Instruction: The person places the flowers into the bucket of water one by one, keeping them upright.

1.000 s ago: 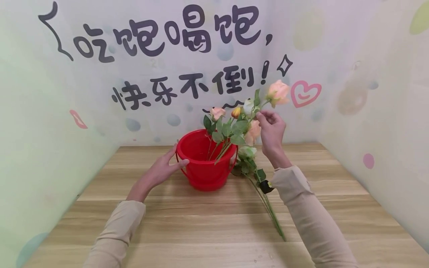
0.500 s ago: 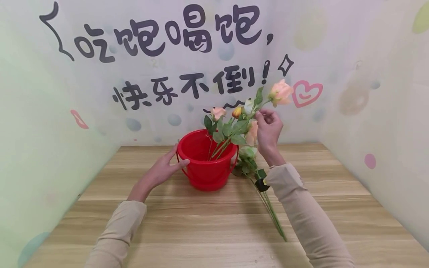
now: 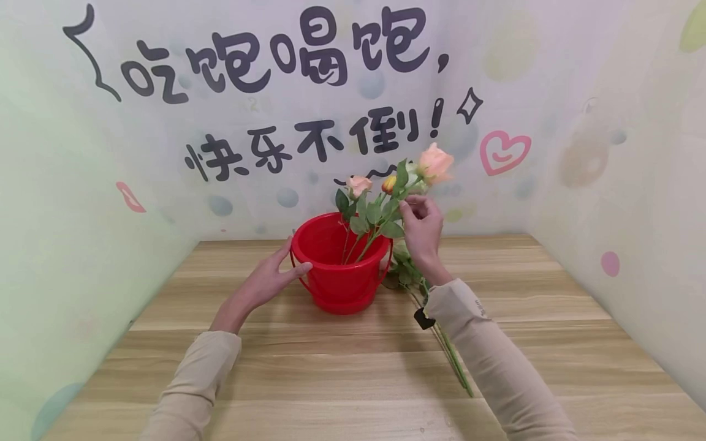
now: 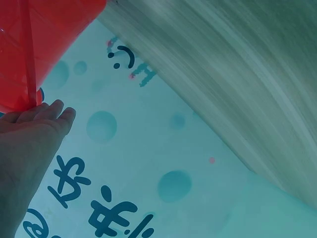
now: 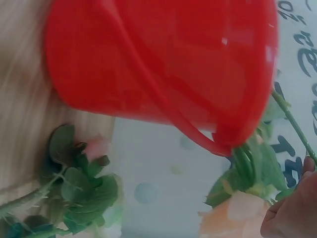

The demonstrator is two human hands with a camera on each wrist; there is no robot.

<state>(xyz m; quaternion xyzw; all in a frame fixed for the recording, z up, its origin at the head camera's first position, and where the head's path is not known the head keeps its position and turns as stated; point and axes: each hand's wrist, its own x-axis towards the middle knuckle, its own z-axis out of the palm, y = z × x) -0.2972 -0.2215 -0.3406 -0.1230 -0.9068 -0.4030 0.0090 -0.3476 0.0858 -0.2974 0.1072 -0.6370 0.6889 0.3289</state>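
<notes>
A red bucket (image 3: 339, 285) stands upright on the table. My left hand (image 3: 267, 278) rests against its left side, thumb at the rim and fingers spread, nearly straight in the left wrist view. My right hand (image 3: 423, 229) pinches the green stem (image 5: 294, 124) of a peach rose (image 3: 436, 163) at the bucket's right; the stem slants into the bucket. A smaller pink rose (image 3: 359, 185), an orange-yellow bud (image 3: 388, 184) and leafy stems lean out of the bucket. Another peach bloom (image 5: 237, 213), hidden in the head view, shows in the right wrist view.
More flowers (image 3: 405, 269) lie on the wooden table (image 3: 309, 386) right of the bucket, their long stems (image 3: 455, 364) pointing toward the front. A small black object (image 3: 423, 318) sits by the right cuff. A printed curtain (image 3: 265, 202) closes off the back.
My right hand has moved left and slightly down, carrying the peach rose closer to the bucket, its stem deeper inside. My left hand and the bucket have stayed put.
</notes>
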